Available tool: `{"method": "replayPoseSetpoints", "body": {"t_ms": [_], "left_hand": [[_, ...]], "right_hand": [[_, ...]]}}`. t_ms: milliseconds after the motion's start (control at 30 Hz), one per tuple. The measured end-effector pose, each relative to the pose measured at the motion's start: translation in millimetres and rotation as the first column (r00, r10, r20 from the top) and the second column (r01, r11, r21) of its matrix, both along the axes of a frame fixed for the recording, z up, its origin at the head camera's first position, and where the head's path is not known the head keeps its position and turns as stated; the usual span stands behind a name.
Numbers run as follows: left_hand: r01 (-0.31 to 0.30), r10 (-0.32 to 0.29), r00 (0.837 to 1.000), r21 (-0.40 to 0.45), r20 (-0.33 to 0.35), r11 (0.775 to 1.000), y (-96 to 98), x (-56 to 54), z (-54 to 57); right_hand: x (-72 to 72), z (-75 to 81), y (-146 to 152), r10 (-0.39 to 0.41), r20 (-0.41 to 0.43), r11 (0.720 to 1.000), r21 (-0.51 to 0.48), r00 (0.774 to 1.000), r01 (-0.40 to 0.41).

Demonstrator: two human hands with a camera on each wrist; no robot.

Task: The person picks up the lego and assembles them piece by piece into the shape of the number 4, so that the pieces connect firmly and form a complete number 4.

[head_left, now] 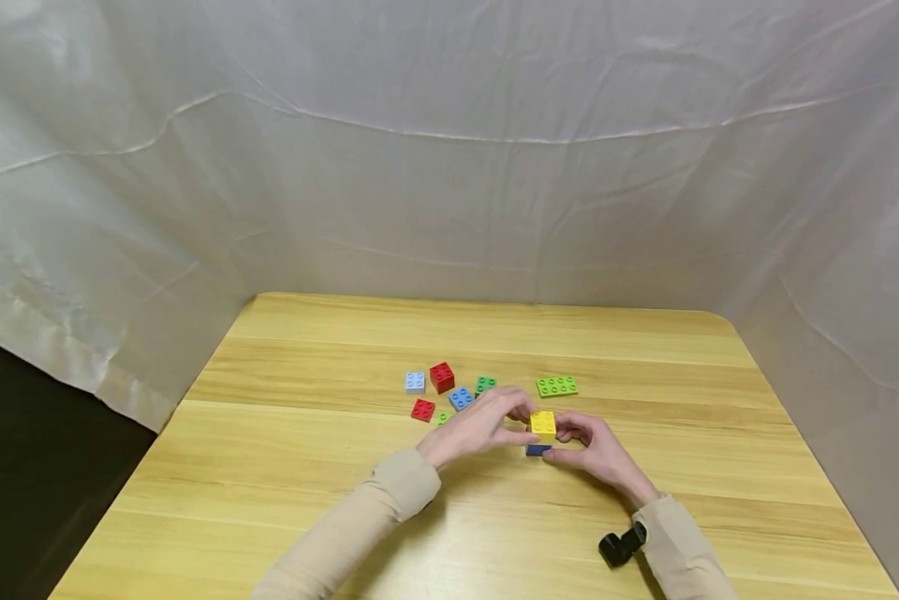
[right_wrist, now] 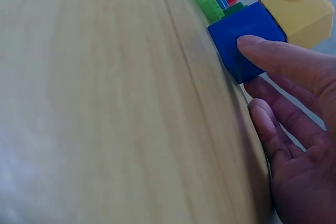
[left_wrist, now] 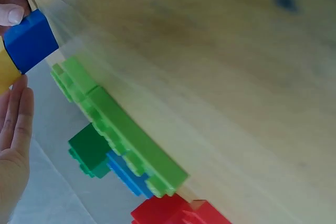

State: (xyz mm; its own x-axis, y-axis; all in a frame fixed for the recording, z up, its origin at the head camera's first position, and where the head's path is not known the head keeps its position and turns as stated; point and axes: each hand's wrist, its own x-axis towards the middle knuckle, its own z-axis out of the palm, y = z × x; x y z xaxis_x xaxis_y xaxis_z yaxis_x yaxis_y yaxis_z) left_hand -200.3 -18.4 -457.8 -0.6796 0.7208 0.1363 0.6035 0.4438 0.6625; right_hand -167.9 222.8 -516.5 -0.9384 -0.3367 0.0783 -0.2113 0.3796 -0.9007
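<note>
In the head view, a yellow brick [head_left: 542, 425] sits on top of a dark blue brick [head_left: 538, 450], between the two hands. My left hand [head_left: 486, 423] comes from the left and pinches the yellow brick, its thumb on the near side. From the right, my right hand [head_left: 597, 450] grips the blue brick [right_wrist: 244, 40], thumb pressed on its near face. The right wrist view shows the yellow brick [right_wrist: 302, 17] flush against the blue one, with the left thumb on it. Fingers of both hands partly hide the stack's sides.
Left of and behind the hands lie red bricks [head_left: 442, 377], a light blue brick [head_left: 415, 382], a blue brick [head_left: 461, 399] and a green brick [head_left: 486, 384]. A lime green brick [head_left: 557, 386] lies behind the stack. Grey-white sheeting [head_left: 494, 208] surrounds the wooden table [head_left: 307, 358].
</note>
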Motion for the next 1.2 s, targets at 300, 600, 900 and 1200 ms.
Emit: {"method": "replayPoseSetpoints", "body": {"t_ms": [300,600,900,1200], "left_hand": [[0.017,-0.017,0.999,-0.007,-0.027,1.0,1.2,-1.1,0.8],[0.028,-0.028,0.999,0.002,-0.027,1.0,0.8,-2.6,-1.7],[0.034,-0.034,0.999,0.03,0.009,0.999,1.8,-4.7,-1.9],[0.029,-0.029,1.0,0.032,-0.004,0.999,-1.9,-1.2,-2.3]], "right_hand": [[-1.5,-3.0,-0.7,-0.006,0.016,1.0,0.003,1.0,0.006],[1.8,0.6,-1.4,-0.005,0.001,1.0,0.003,1.0,0.005],[1.2,2.9,0.2,0.02,-0.04,1.0,-0.023,0.999,-0.021],[1.0,2.8,-1.3,0.044,-0.105,0.984,-0.165,0.993,-0.061]]}}
